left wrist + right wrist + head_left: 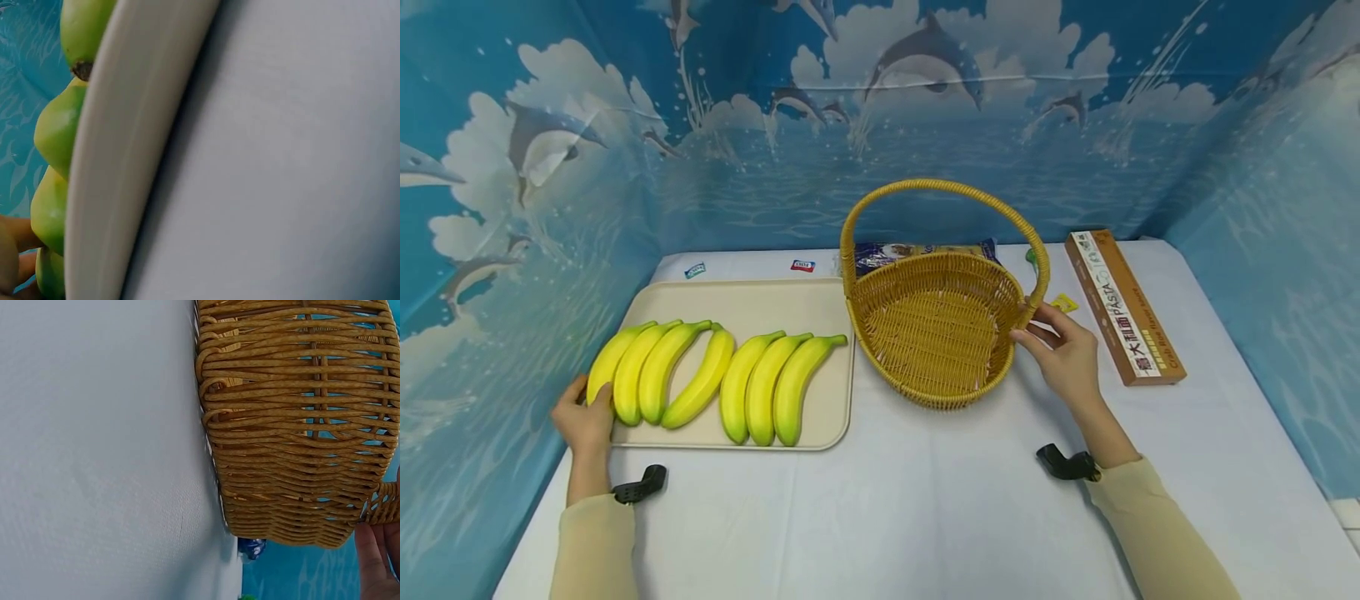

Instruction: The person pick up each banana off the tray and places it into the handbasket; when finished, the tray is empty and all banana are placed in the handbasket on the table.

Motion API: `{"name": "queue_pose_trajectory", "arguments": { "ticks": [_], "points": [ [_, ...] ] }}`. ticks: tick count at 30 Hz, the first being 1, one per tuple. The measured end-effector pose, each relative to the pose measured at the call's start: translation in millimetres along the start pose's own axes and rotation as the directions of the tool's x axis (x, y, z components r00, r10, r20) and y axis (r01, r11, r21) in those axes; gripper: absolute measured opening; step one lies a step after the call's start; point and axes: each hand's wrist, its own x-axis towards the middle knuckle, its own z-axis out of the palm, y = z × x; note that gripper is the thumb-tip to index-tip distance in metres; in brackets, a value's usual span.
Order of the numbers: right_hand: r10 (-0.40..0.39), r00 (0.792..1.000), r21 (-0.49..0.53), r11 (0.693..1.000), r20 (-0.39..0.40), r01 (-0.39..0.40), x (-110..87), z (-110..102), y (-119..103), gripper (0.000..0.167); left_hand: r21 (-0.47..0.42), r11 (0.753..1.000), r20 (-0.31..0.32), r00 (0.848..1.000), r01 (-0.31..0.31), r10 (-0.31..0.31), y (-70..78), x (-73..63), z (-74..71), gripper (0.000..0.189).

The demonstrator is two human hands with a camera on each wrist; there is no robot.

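Several yellow bananas with green tips lie side by side on a cream tray (737, 300). My left hand (583, 417) is at the tray's left end, thumb and fingers around the lower part of the leftmost banana (606, 362). In the left wrist view, the fingers (22, 232) show only partly beside the bananas, behind the tray rim. To the tray's right stands an empty golden wicker basket (936, 325) with an arched handle (940, 185). My right hand (1063, 354) pinches the foot of that handle on the basket's right side; the right wrist view catches its fingers (372, 556) there.
Behind the basket lies a dark blue packet (880, 254). A brown pasta box (1126, 308) is at the right, with a small yellow item (1064, 303) nearby. Two small wrappers, one red (802, 266) and one green (696, 270), lie beyond the tray. Dolphin-printed curtains enclose the table.
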Motion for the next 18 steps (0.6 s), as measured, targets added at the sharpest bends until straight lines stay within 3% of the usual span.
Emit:
{"name": "queue_pose_trajectory", "arguments": {
  "ticks": [5, 11, 18],
  "points": [
    [0.000, 1.000, 0.003, 1.000, 0.000, 0.000, 0.3, 0.2, -2.0, 0.046, -0.017, 0.999, -0.021, 0.999, 0.042, -0.043, 1.2, -0.1, 0.1, 0.054],
    [0.000, 1.000, 0.013, 1.000, 0.001, 0.000, 0.7, 0.5, -2.6, 0.044, -0.204, 0.976, -0.123, 0.987, 0.076, -0.102, 5.5, -2.3, -1.6, 0.051],
    [0.010, 1.000, 0.001, 1.000, -0.001, -0.010, 0.6, -0.3, -3.3, 0.043, -0.349, 0.934, -0.190, 0.970, 0.078, -0.152, 19.5, -25.7, -8.1, 0.048]
  ]
}}
